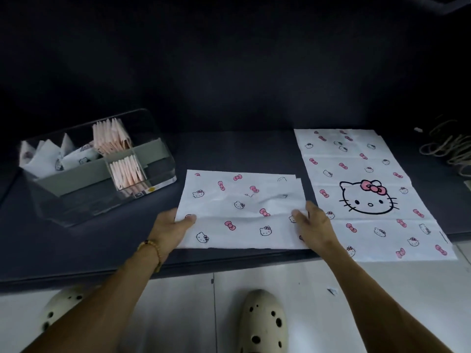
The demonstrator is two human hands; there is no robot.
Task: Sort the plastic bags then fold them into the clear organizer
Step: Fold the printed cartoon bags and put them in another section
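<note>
1. While both hands sit on the near edge of the folded bag (242,210), slip is the main risk. The left hand (170,230) pinches the bag's near-left corner, thumb on top; the right hand (313,225) lies on the near-right corner with its fingers mostly straight, pressing rather than gripping.
2. The folded bag lies flat near the front edge of the dark worktop (76,240), between the clear organizer (102,169) at far left and the spread bag (367,194) on the right. Thin film on a smooth surface will likely slide if one hand lifts before the other.
3. The right hand overlaps the left edge of the spread bag; any pull toward the near side could drag that sheet too, and its near end already reaches the worktop's front edge.
4. A wrinkle shows near the folded bag's middle. Judgement: folding over it would trap air and give a bulky, uneven packet.
5. The organizer's compartments already hold folded white bags (48,156) and pink bags (112,138); an oversized packet may not seat, or could land in the wrong section.
</note>
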